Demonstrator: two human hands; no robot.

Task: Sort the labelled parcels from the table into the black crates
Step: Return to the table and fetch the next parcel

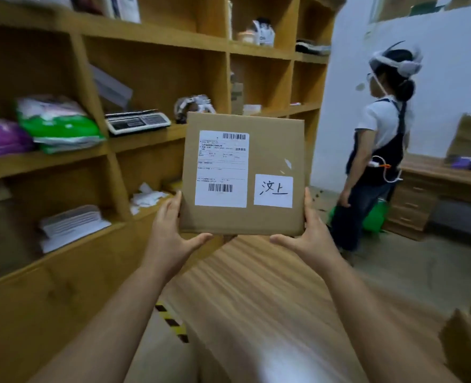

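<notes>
Shelving, far left: wooden shelves [145, 139] run along your left side, holding a green-and-white packet [57, 123], a weighing scale [137, 121] and stacked papers [71, 225], all well apart from your hands.
Left hand: your left hand [170, 233] grips the parcel's lower left corner, thumb under the bottom edge, fingers wrapped up the side.
Parcel: the cardboard parcel [273, 150] is held up in the air above the table, face towards you, upright and level.
Labels: a printed shipping label [221, 168] sits left on the face, a handwritten label [273, 190] at the lower right, both readable.
Right hand: your right hand [309, 239] mirrors the left, thumb beneath, fingers curled up the right edge.
Step in hand: you're reading the handwritten mark, I'd say; keep both corners pinched and the face square until you know the crate.
Table: the wooden table [256, 299] lies below your forearms, more brown cartons [466, 341] at its right edge.
Crates: no black crate shows here, so you'll need to turn and find one.
In the way: another person [378, 150] stands to the right near a wooden desk [433, 194]; mind them if you swing that way.
</notes>
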